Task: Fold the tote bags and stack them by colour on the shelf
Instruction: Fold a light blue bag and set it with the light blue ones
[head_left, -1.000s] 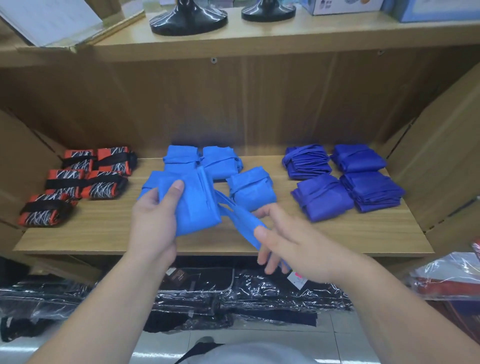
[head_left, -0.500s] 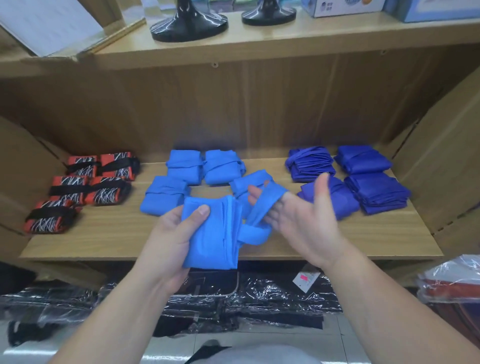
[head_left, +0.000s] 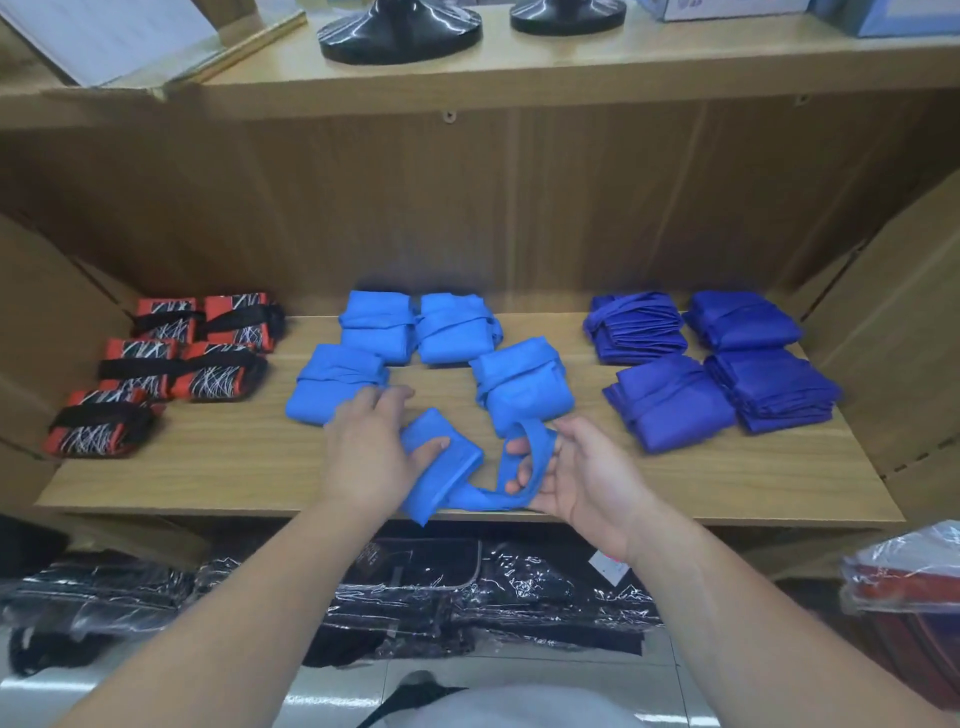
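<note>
Strap (head_left: 540, 447) against bundle is the relation we read first: the folded light blue bag (head_left: 447, 478) sits in our left hand (head_left: 363, 447) with its long axis running roughly near to far, tipped a little to the right at the far end. The strap leaves the bag's near end and runs off to the right, so it lies across the short way of the bundle. Our left hand is clamped on the bag, thumb on top and the other fingers reaching past its far-left side; we cannot tell whether those fingers touch the folded bag behind them. Our right hand (head_left: 582, 478) lies palm up just to the right, apart from the left, with its fingers hooked through the loop of the strap. So the right hand is the nearer one to the loose end, and we judge that it does the winding while the left only steadies. The bag hangs over the near edge of the shelf (head_left: 234, 467), in the middle, right in front of the four light blue bags (head_left: 524, 384) already tied. The dark blue stacks (head_left: 670, 402) lie well off to the right and the red and black bundles (head_left: 218, 374) to the left. A bare patch shows among the light blue ones, just beyond our hands, and we judge this bag belongs there.
</note>
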